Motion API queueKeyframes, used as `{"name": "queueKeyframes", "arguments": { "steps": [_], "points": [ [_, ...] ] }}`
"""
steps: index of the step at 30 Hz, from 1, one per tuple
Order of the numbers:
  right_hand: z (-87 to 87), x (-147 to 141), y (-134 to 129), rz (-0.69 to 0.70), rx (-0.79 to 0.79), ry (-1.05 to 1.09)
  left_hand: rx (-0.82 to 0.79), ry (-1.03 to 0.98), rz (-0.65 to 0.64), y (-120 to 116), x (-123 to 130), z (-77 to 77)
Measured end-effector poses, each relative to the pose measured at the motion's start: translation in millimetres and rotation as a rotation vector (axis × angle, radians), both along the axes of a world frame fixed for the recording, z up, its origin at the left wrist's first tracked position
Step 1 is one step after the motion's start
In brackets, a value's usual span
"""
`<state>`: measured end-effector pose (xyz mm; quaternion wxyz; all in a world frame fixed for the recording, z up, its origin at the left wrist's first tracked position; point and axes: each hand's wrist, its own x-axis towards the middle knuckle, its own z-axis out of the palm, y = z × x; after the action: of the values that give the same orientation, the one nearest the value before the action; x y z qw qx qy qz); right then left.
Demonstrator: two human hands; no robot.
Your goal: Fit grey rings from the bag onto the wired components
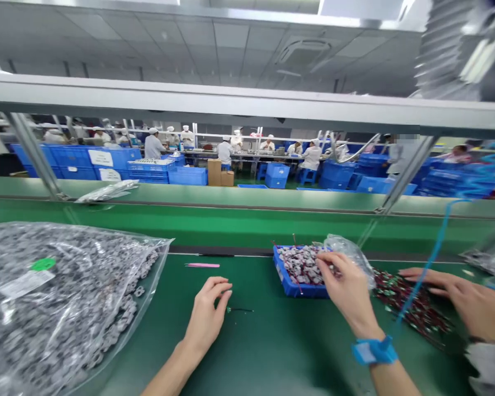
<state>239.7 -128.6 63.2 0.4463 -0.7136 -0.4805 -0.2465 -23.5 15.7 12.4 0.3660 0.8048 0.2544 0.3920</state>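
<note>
Reaching with right hand [348, 286] to parts [303, 265] in blue tray [305, 291], right of centre, left hand [208, 311] beside wired part [240, 310], below centre; fingers narrow, cannot tell if holding. Could snag leads [294, 240], spilling parts.

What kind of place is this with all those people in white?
It looks like a factory: long green workbenches, stacked blue crates, and a big clear bag of small grey parts.

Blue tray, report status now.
Blue tray heaped with grey parts; right grip over it, hold unclear. Left grip beside dark wire. Another person's hand at red wires.
</note>
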Motion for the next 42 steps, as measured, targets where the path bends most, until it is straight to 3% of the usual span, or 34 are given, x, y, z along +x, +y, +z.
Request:
{"name": "queueKeyframes", "arguments": {
  "steps": [2, 6, 10, 13, 16, 19, 23, 29, 35, 38, 42],
  "points": [
    [-0.9, -27.3, 9.9, 0.168, -0.096, 0.069, 0.037, -0.026, 0.015, 5.7, -1.3, -0.7],
    [-14.2, -87.0, 39.3, 0.52, -0.496, 0.134, -0.001, -0.055, 0.083, 23.0, -6.3, 1.4],
    [-39.0, -118.8, 67.8, 0.561, -0.677, -0.001, -0.065, 0.018, 0.112, 32.1, -16.2, 9.4],
    [-55.2, -122.7, 81.3, 0.556, -0.701, -0.053, -0.04, 0.116, 0.1, 35.1, -34.4, 16.6],
    [-64.6, -120.2, 84.2, 0.586, -0.663, -0.023, 0.11, 0.354, 0.204, 45.4, -68.4, 24.9],
    [-65.6, -119.0, 79.1, 0.595, -0.627, 0.068, 0.205, 0.579, 0.369, 65.6, -108.0, 31.9],
    [-58.1, -121.7, 72.5, 0.627, -0.579, 0.145, 0.195, 0.752, 0.43, 92.7, -133.0, 29.3],
    [-48.6, -122.1, 67.8, 0.613, -0.51, 0.228, 0.158, 0.816, 0.431, 103.4, -126.8, 22.4],
    [-43.9, -119.6, 71.0, 0.695, -0.424, 0.499, 0.052, 0.582, 0.406, 98.7, -125.5, 34.1],
    [-43.6, -120.5, 73.4, 0.723, -0.395, 0.582, -0.085, 0.407, 0.285, 86.3, -104.6, 33.1],
    [-43.8, -121.6, 74.4, 0.707, -0.381, 0.636, -0.326, 0.189, 0.065, 64.6, -56.4, 25.8]
  ]
}}
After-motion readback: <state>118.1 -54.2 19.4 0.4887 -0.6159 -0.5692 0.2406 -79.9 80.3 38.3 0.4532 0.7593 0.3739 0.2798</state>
